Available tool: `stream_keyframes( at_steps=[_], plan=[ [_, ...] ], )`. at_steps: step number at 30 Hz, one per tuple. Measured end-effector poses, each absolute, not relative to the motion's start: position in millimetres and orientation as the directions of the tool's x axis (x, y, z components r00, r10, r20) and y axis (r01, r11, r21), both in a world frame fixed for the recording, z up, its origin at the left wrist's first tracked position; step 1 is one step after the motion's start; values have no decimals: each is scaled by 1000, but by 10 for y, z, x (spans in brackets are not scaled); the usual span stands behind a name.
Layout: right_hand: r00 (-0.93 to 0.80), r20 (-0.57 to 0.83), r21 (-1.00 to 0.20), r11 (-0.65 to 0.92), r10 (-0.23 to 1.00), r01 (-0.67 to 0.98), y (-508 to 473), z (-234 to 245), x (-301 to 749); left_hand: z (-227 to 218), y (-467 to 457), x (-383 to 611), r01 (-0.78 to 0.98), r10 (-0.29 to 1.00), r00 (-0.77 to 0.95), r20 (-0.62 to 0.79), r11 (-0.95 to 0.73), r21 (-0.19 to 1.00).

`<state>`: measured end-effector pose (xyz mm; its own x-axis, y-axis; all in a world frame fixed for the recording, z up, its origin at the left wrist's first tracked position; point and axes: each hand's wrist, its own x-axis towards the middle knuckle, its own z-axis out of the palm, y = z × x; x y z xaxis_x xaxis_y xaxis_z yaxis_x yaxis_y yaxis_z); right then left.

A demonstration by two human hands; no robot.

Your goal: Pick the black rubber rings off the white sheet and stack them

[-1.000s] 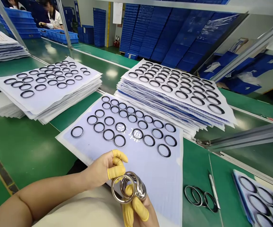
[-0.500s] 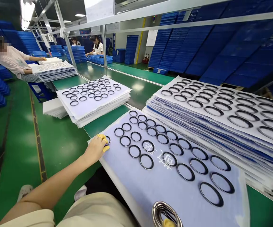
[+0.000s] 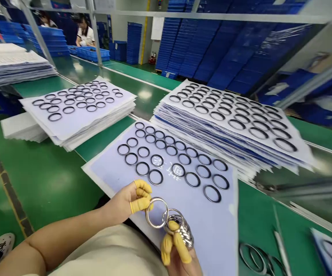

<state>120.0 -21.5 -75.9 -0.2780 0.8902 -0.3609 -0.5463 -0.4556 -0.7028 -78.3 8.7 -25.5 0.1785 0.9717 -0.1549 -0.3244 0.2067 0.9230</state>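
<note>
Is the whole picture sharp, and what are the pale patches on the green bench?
Head view: the left hand and its ring look fairly crisp, while the metal bar and pen-like tool at right are smeared; head view again: the pale patches look like light reflected off the bench.

Surroundings, back wall to floor.
I log tall stacks of blue crates (image 3: 180, 46) at the back, clear film (image 3: 283, 34) glinting over the right-hand ones; a metal rail (image 3: 212, 16) crosses in front. Upper left, a co-worker (image 3: 89, 37) in a white top at a blue tray (image 3: 94, 54), a smaller crate pile (image 3: 51, 40) near. White paper (image 3: 157, 28) hangs just beside a yellow strip (image 3: 145, 32). Far left: blue stool (image 3: 2, 100), green floor (image 3: 56, 172) with a dark-and-yellow line (image 3: 7, 188), one pale shoe (image 3: 5, 242) (perforated, by my feed).
</note>
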Motion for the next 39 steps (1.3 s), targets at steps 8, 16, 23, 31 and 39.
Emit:
stream_keyframes(
  at_steps=[8, 16, 23, 31, 39],
  plan=[
    [-182, -396, -738, -430, 900, -520, -295, -645, 1199, -339, 90, -606, -439, 903, 376, -208, 371, 818],
    [-188, -373, -723, -411, 909, -556, -269, -695, 1214, -350, 115, -578, -347, 883, 362, -300, 426, 836],
    [-173, -348, -726, -382, 921, -572, -240, -718, 1289, -420, 108, -485, -362, 893, 387, -230, 377, 853],
    [-300, -296, -750, -415, 907, -515, -227, -738, 1257, -462, 77, -424, -384, 899, 388, -203, 357, 852],
    [-188, -389, -699, -421, 902, -578, -280, -737, 1292, -369, 78, -434, -288, 902, 353, -250, 359, 888]
  ],
)
